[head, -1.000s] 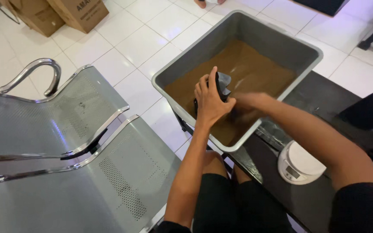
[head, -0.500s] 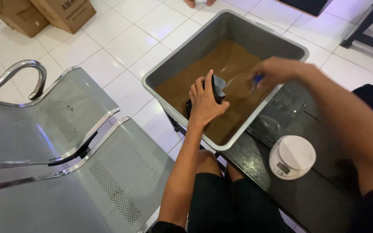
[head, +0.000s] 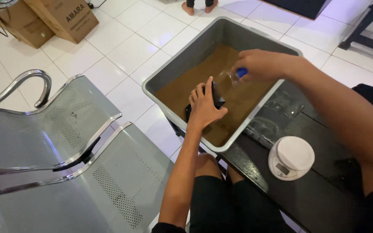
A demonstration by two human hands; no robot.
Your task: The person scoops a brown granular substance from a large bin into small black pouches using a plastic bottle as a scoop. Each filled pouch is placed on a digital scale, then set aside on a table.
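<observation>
Left hand (head: pixel 204 107) clamps a dark, glossy pouch (head: pixel 216 100) inside the grey plastic tub (head: pixel 182 64) of fine brown powder (head: pixel 178 92). Right hand (head: pixel 260 64) pinches a clear, blue-tipped scoop (head: pixel 233 76) just above it.

An indoor room with the look of a home or small home business work area, seen from above by a seated person. The floor (head: pixel 121 51) is glossy white square tile. Perforated metal waiting-room style bench seats (head: pixel 57 146) with chrome armrests stand at the left. Brown cardboard boxes (head: pixel 44 19) sit on the floor at the top left. A dark wooden table (head: pixel 324 194) holds a large grey plastic tub (head: pixel 186 60) of brown powder, a small white digital kitchen scale (head: pixel 291 158), and clear plastic bags (head: pixel 277 114). Another person's bare feet (head: pixel 198 6) stand on the tile at the top edge.
</observation>
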